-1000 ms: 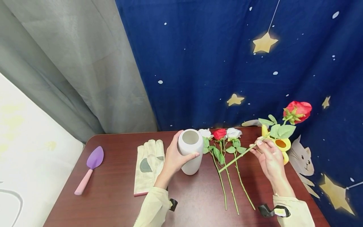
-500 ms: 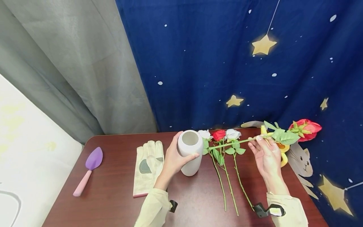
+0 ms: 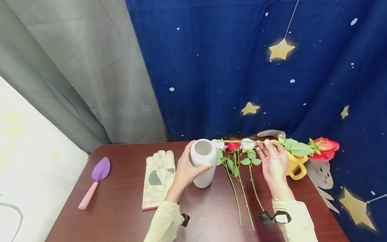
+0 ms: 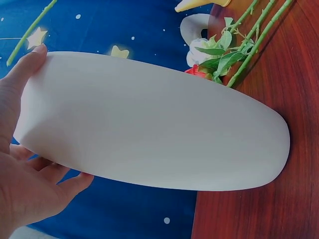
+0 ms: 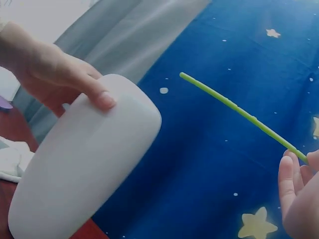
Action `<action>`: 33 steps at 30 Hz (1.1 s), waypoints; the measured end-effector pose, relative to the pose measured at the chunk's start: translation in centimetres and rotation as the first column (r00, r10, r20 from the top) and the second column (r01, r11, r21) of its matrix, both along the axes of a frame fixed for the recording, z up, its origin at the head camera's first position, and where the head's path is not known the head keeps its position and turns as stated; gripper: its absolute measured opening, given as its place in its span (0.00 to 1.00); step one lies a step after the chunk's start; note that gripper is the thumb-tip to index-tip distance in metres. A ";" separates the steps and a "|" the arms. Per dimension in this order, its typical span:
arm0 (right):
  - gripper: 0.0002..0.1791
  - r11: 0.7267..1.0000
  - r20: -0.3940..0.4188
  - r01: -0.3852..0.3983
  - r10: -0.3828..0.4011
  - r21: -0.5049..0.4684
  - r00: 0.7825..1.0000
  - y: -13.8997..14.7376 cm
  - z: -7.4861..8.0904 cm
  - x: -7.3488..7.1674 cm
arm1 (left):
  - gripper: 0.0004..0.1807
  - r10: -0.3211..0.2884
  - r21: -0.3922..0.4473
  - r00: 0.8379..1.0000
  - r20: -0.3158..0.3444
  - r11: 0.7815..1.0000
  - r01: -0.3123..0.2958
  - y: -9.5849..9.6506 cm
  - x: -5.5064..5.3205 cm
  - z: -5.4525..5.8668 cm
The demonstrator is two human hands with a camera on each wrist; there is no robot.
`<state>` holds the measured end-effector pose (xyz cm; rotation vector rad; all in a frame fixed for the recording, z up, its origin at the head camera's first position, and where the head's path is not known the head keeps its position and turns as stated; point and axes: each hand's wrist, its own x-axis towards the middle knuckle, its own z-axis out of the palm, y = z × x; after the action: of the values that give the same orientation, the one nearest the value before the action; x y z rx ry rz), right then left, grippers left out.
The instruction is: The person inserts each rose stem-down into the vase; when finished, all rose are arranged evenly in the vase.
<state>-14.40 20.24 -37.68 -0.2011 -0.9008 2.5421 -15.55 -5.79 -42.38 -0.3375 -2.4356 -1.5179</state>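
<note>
My left hand (image 3: 185, 169) grips a white vase (image 3: 203, 173) around its upper body, thumb across the near side. The vase stands upright on the table with its mouth showing. My right hand (image 3: 275, 164) pinches the green stem of a red rose (image 3: 324, 149) between thumb and fingers. That rose lies nearly level, bloom to the right and cut end to the left, close to the vase rim in the head view. In the right wrist view the bare stem (image 5: 234, 105) ends apart from the vase.
Two white roses (image 3: 248, 144) and a red rose (image 3: 233, 145) lie right of the vase, stems toward me. A yellow watering can (image 3: 294, 165) stands behind my right hand. Left are cream gloves (image 3: 157, 181) and a purple trowel (image 3: 100, 169). Curtains (image 3: 211, 74) hang behind the table.
My right hand has moved left. The rose has swung from a slant to nearly level, its cut end rising toward the vase rim. My left hand and the vase have stayed put.
</note>
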 end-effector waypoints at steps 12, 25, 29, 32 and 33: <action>0.06 0.959 -0.044 0.078 -0.068 0.273 0.997 -2.5 0.1 -1.3 | 0.52 0.002 -0.002 1.000 -0.020 1.000 -0.002 0.1 -0.1 -0.2; 0.06 0.820 -0.144 0.104 -0.026 0.563 0.989 -4.1 1.5 -2.6 | 0.55 0.019 0.010 1.000 -0.001 1.000 -0.019 0.1 0.0 -0.4; 0.05 0.781 -0.140 0.095 -0.010 0.618 0.990 -4.5 1.9 -2.9 | 0.56 0.042 0.001 0.999 0.009 0.999 -0.042 0.2 0.1 -0.5; 0.06 0.767 -0.123 0.072 0.009 0.637 0.992 -4.9 2.0 -3.0 | 0.54 0.036 0.013 0.999 0.003 0.999 -0.036 0.2 0.1 -0.5; 0.06 0.762 -0.116 0.065 0.013 0.644 0.993 -5.0 2.0 -3.0 | 0.53 0.029 0.021 1.000 0.001 0.999 -0.029 0.2 0.1 -0.5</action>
<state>-17.38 15.23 -35.71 0.1469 -1.6466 2.0291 -15.48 -5.55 -42.88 -0.2961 -2.4128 -1.5299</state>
